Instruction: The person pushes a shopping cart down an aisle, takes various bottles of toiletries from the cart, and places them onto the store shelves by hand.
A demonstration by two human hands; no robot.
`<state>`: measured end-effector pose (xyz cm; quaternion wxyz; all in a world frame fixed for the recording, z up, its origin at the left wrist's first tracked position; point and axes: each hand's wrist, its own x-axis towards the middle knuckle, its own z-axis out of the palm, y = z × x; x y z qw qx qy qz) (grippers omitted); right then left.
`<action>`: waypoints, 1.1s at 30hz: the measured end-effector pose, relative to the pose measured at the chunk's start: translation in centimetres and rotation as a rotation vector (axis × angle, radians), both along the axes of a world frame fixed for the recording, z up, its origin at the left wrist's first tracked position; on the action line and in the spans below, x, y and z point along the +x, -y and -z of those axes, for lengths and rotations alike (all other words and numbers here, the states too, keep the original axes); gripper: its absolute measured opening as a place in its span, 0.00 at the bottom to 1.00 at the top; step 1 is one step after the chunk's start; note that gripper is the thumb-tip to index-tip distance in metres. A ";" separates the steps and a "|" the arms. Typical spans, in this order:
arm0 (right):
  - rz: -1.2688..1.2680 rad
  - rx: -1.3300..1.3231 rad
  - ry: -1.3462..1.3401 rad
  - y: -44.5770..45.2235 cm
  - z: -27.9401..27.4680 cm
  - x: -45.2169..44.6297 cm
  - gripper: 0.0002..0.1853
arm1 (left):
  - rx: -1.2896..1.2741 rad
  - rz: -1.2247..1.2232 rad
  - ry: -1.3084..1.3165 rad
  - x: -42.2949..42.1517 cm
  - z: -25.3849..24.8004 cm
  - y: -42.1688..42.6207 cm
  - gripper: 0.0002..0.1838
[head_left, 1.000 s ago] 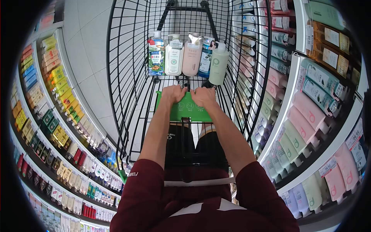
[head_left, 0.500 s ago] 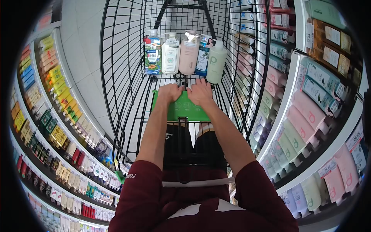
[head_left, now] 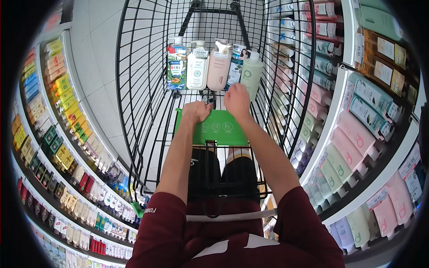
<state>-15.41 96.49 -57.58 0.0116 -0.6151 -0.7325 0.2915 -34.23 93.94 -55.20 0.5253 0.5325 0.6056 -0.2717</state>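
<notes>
My left hand [head_left: 198,110] is closed over the far edge of the green plastic flap [head_left: 216,129] of the shopping cart. My right hand [head_left: 237,99] is off that flap, just beyond it, with loosely bent fingers and nothing visible in them. Its fingertips are in front of the lower part of a pale green pump bottle [head_left: 252,73]; I cannot tell whether they touch. In a row left of that bottle stand a blue-labelled bottle [head_left: 234,69], a pink pump bottle [head_left: 219,67], a white pump bottle [head_left: 197,69] and a colourful patterned pump bottle [head_left: 177,67].
The black wire cart basket [head_left: 147,58] surrounds the bottles. Curved in the wide view, a shelf of small boxes [head_left: 67,107] runs along the left. On the right, a shelf holds pink bottles [head_left: 355,129] and other bottles. Pale floor tiles [head_left: 100,67] show beside the cart.
My right hand has lifted off the green flap and moved forward and slightly right towards the pale green bottle. My left hand stays on the flap. The flap and bottles appear slightly lower in view.
</notes>
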 end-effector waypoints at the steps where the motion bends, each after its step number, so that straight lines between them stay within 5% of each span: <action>1: -0.006 -0.001 0.003 -0.8 0.4 0.3 0.09 | -0.001 -0.006 0.003 0.1 0.0 0.1 0.33; 4: 0.142 0.063 0.050 -5.8 -1.5 0.2 0.08 | 0.020 -0.013 0.005 0.0 0.4 0.4 0.33; 9: 0.239 0.310 0.130 -10.7 -1.5 1.4 0.23 | 0.077 -0.035 0.030 -0.2 0.9 0.9 0.32; 10: 0.182 0.227 0.174 -11.1 -0.9 1.9 0.30 | 0.078 -0.038 0.031 -0.2 1.1 1.0 0.32; 19: -0.022 -0.113 0.241 -13.4 0.6 3.6 0.36 | 0.049 -0.018 0.047 -0.3 0.5 0.4 0.32; 25: -0.138 -0.062 0.169 -13.0 0.7 4.6 0.40 | 0.046 -0.033 0.033 -0.2 0.9 0.5 0.32; 28: 0.050 -0.212 0.003 -13.0 -1.2 3.6 0.45 | 0.039 -0.021 0.036 -0.2 1.2 0.5 0.32; 31: 0.191 -0.096 -0.134 -12.3 -0.6 3.4 0.54 | 0.038 -0.021 0.042 -0.3 1.4 0.6 0.32; 33: 0.222 -0.090 -0.126 -12.2 -0.7 3.3 0.51 | 0.041 -0.022 0.043 -0.3 1.4 0.6 0.32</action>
